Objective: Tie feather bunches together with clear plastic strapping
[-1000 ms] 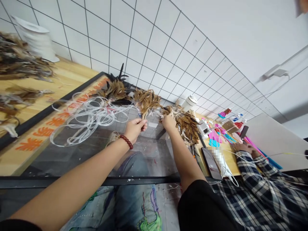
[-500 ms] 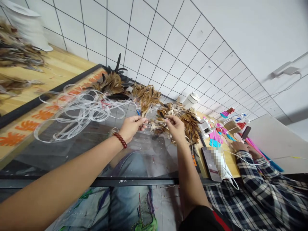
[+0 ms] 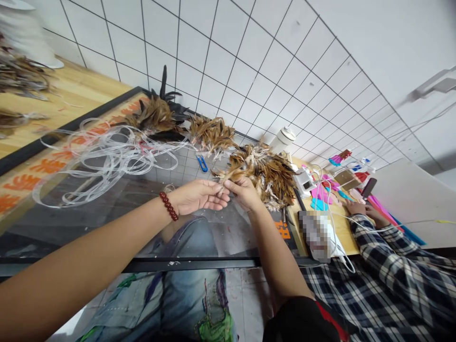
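Note:
My left hand (image 3: 199, 197), with a red bead bracelet on the wrist, and my right hand (image 3: 242, 192) meet above the glass table top (image 3: 107, 213). Both pinch the quill ends of a small bunch of brown feathers (image 3: 223, 176). Just behind my right hand lies a big heap of brown feathers (image 3: 269, 173). Two more feather clumps (image 3: 210, 133) lie farther back by the tiled wall. A tangle of clear white ribbon (image 3: 103, 159) spreads over the glass to the left of my left hand.
Small blue scissors (image 3: 202, 163) lie on the glass behind my hands. A white jar (image 3: 283, 140) stands by the wall. At the right another person in a plaid sleeve (image 3: 388, 251) rests a hand (image 3: 358, 207) on a wooden table with pink and blue bits and a phone (image 3: 313, 232).
My right hand left the big feather heap and came toward me and left to meet my left hand. Both hands now pinch the small bunch together. The view shifted slightly left.

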Demonstrator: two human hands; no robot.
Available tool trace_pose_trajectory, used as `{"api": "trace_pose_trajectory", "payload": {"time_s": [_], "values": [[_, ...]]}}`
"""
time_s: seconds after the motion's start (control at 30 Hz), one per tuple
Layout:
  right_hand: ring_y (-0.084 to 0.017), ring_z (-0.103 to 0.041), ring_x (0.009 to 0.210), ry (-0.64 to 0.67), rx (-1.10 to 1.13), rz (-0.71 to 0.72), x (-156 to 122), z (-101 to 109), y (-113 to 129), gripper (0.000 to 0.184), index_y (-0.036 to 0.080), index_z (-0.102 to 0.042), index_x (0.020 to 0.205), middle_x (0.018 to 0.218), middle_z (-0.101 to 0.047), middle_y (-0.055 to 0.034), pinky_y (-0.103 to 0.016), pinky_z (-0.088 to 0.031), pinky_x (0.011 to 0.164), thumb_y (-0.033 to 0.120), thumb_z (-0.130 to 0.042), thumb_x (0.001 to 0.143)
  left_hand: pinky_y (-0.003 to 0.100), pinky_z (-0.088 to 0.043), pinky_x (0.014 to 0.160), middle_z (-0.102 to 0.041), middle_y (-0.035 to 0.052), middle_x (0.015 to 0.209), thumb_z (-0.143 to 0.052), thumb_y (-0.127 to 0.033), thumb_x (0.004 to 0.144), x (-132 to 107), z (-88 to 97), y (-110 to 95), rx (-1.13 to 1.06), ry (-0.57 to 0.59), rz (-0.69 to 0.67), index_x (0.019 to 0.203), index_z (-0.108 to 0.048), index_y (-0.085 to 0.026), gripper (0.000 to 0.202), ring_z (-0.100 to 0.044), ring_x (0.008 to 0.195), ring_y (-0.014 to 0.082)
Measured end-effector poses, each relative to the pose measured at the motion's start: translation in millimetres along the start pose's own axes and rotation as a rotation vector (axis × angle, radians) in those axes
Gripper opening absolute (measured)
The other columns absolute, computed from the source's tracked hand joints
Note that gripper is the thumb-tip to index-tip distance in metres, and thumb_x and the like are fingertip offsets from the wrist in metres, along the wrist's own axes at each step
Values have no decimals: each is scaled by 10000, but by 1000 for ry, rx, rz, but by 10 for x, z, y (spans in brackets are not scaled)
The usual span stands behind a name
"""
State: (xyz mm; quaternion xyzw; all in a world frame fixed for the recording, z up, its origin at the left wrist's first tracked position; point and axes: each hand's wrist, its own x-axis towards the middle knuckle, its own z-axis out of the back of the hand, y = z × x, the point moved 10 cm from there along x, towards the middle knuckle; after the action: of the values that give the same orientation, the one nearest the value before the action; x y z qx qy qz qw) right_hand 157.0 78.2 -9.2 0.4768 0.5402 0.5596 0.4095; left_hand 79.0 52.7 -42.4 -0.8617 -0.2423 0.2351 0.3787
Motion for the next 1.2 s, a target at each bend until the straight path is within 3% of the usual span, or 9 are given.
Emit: {"api": "trace_pose_trajectory", "payload": {"time_s": [0.1, 0.3, 0.43, 0.53, 0.7, 0.83, 0.93, 1.03, 1.2], "values": [[-108, -522, 614, -9, -24, 31, -12, 12, 28, 241, 193, -653, 684, 625, -577, 26, -258, -450, 663, 415, -748, 676, 264, -570, 678, -711, 145, 840, -606, -166, 823, 0, 0, 48, -61, 36, 43, 861, -700, -65, 144, -678, 713, 162], [-120, -554, 685, 47, -141, 114, -28, -73, 175, 204, 192, -660, 719, 702, -608, 13, -263, -460, 700, 390, -711, 713, 200, -544, 540, -664, 90, 689, -607, -107, 806, -21, -9, 80, -23, 39, 89, 790, -694, -72, 95, -629, 581, 119], [-118, -547, 692, -373, -343, 267, -79, 539, 383, 208, 191, -652, 872, 782, -616, -2, -257, -458, 688, 375, -624, 780, 157, -497, 470, -600, 44, 619, -590, -86, 811, -16, 91, -133, -118, -64, -86, 738, -667, -78, 106, -575, 523, 83], [-141, -558, 738, -652, -690, 324, -218, 906, 477, 179, 173, -660, 884, 839, -615, -34, -282, -459, 743, 308, -584, 795, 155, -503, 492, -589, 34, 634, -573, -83, 823, -18, 236, -247, -220, -169, -195, 750, -653, -86, 108, -570, 539, 76], [-183, -561, 857, -482, -1161, 257, -114, 721, 282, 212, 202, -694, 915, 875, -606, -58, -304, -435, 828, 244, -495, 855, 162, -483, 479, -545, 18, 625, -508, -84, 855, -13, 327, -268, -284, -237, -230, 735, -613, -97, 160, -538, 523, 71], [-198, -532, 913, -317, -1294, 254, -35, 477, 157, 227, 210, -675, 1008, 912, -588, -67, -315, -415, 834, 250, -498, 873, 165, -460, 468, -530, 9, 639, -500, -85, 850, -28, 330, -300, -306, -243, -270, 736, -583, -120, 145, -521, 527, 73], [-197, -510, 890, -209, -1354, 280, -27, 352, 131, 177, 211, -687, 926, 890, -568, -61, -321, -401, 817, 255, -529, 862, 166, -450, 473, -525, 8, 654, -523, -94, 837, -31, 314, -323, -297, -227, -291, 739, -573, -121, 113, -516, 535, 73], [-197, -501, 876, -220, -1383, 368, -84, 296, 237, 188, 210, -691, 883, 885, -571, -61, -329, -386, 812, 284, -518, 881, 167, -445, 477, -515, 4, 651, -519, -101, 840, -42, 324, -345, -290, -241, -309, 743, -569, -120, 111, -512, 534, 73], [-208, -506, 937, -255, -1444, 454, -174, 242, 383, 230, 240, -676, 1025, 1023, -598, -73, -347, -358, 822, 286, -485, 904, 161, -424, 452, -507, -1, 625, -493, -104, 856, -78, 363, -397, -280, -297, -348, 731, -564, -115, 144, -495, 508, 68]]}}
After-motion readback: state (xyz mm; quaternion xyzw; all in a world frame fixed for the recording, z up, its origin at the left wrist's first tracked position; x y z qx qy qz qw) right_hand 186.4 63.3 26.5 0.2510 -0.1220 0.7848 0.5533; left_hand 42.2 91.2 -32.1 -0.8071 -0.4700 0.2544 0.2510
